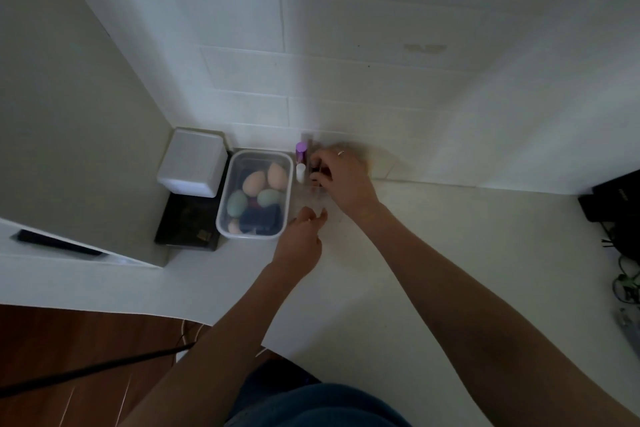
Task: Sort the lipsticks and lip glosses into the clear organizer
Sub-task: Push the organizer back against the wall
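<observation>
Dim view down onto a white counter (433,253) set against a tiled wall (346,62). Clear organizer (313,196) against the wall's foot, hard to make out, its near edge reaching toward the left hand (301,239). Purple tube (300,151) and white tube (300,173) upright in its left side, just beside the box (254,194). Right hand (341,180) over the organizer's far part, fingers pinched around a dark tube (316,170), ring on one finger; tube held upright, cannot tell whether already seated in a slot. Left hand at the organizer's near left corner, fingers curled loosely, touching or nearly touching the clear wall; cannot tell whether gripping it or empty. Lidded clear box of coloured sponges pressed close on the left, almost no gap to the organizer. White cube (194,163) and black tray (188,225) further left, filling the corner. Wide bare counter to the right and near side of the hands. Dark clutter and cables (620,253) only at the far right edge. Counter's front edge cutting diagonally at lower left, wood floor (86,340) below
</observation>
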Motion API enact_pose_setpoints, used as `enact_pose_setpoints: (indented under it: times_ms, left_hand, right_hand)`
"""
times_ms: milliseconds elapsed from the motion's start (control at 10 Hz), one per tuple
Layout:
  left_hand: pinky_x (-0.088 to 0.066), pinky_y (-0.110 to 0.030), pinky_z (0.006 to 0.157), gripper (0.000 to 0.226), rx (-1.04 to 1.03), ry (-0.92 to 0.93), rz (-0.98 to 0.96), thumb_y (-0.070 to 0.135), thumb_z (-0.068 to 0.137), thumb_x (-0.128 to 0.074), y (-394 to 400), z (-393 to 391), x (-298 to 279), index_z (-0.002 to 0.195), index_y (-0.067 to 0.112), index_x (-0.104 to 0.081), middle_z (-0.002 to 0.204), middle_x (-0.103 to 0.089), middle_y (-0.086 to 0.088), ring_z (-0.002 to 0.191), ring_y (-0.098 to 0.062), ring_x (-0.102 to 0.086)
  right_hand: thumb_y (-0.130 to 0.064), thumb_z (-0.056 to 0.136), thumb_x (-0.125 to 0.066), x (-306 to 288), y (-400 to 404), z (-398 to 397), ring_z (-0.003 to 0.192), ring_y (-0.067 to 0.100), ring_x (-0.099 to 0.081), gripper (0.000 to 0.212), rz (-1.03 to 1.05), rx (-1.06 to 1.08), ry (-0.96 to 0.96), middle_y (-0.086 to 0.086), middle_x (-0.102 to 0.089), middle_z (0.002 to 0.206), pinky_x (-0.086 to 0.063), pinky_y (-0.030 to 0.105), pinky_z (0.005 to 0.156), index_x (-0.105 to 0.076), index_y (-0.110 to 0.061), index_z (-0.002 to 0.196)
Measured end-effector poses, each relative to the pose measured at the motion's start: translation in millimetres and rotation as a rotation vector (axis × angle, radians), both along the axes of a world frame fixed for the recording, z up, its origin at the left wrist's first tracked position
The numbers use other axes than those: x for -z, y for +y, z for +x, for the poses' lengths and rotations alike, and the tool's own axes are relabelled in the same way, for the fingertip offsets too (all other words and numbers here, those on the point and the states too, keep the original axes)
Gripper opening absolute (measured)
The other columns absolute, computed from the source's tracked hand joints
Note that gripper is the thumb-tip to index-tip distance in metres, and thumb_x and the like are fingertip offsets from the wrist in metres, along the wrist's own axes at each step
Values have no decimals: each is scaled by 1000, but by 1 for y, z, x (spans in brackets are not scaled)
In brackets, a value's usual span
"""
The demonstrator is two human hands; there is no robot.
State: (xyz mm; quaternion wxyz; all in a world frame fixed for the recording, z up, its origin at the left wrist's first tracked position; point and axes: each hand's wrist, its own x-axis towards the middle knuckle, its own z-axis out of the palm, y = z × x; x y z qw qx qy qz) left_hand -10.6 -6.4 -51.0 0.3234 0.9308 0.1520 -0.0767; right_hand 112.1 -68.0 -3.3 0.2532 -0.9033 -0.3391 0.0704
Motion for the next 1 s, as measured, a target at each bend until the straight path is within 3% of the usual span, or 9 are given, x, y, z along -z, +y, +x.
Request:
enact_pose_setpoints:
  times_ms: [100,200,300,400,600,700,800,900,1000]
  left_hand:
    - [-42,-25,94,49,-70,-100,-50,-3,89,-40,-3,0,-10,136,8,-46,133,-50,-11,111,-24,-56]
    - [-46,-25,78,32,-297,-350,-49,1,91,-44,1,8,-35,120,6,-57,117,-59,-12,88,-19,-57]
    - [-44,-25,96,37,-513,-449,-135,8,93,-45,25,31,-48,130,10,-50,127,-56,-10,111,-20,-54]
    - [-45,-38,100,40,-485,-410,-156,15,93,-47,42,53,-48,133,14,-49,129,-58,-10,116,-25,-54]
    - [-45,-28,80,26,-478,-416,-187,15,91,-50,43,71,-49,114,12,-62,106,-69,-12,97,-26,-62]
    - [-42,-25,77,27,-455,-430,-195,13,92,-48,40,70,-48,116,11,-60,107,-69,-12,96,-25,-62]
    - [-41,-25,72,27,-481,-419,-208,12,93,-47,38,68,-50,117,11,-58,101,-70,-11,87,-23,-62]
    - [-37,-24,66,26,-518,-397,-230,12,92,-46,36,67,-51,117,12,-52,89,-64,-6,80,-19,-57]
    - [-49,-34,77,34,-543,-434,-290,15,90,-53,35,60,-56,123,15,-46,104,-65,-6,92,-21,-61]
  right_hand:
    - [-19,88,-58,8,-17,-4,102,28,-56,20,220,203,-144,7,-66,108,-42,39,88,-64,-16,107]
    - [-11,93,-49,23,-41,-6,108,27,-55,27,454,518,-54,9,-61,119,-44,38,96,-60,-14,118]
    - [-13,96,-48,34,-52,0,104,25,-60,28,548,622,198,12,-61,119,-48,34,93,-58,-10,123]
    - [-14,96,-52,34,-51,6,103,21,-62,28,532,549,256,9,-65,120,-47,25,90,-60,-8,122]
    - [-8,90,-58,27,-45,14,85,17,-61,16,518,511,231,-5,-63,92,-42,12,72,-67,-10,103]
    - [-6,87,-60,27,-45,16,82,16,-60,14,539,520,235,-3,-63,88,-44,16,72,-67,-9,98]
    - [-6,86,-61,24,-47,15,83,17,-60,13,544,523,267,-3,-63,87,-40,5,68,-66,-8,98]
    - [-10,88,-63,23,-48,15,90,17,-60,19,538,521,330,-2,-64,95,-42,8,75,-64,-11,106]
    - [-20,91,-61,20,-54,3,96,18,-60,24,567,615,247,2,-66,106,-47,26,85,-61,-14,114]
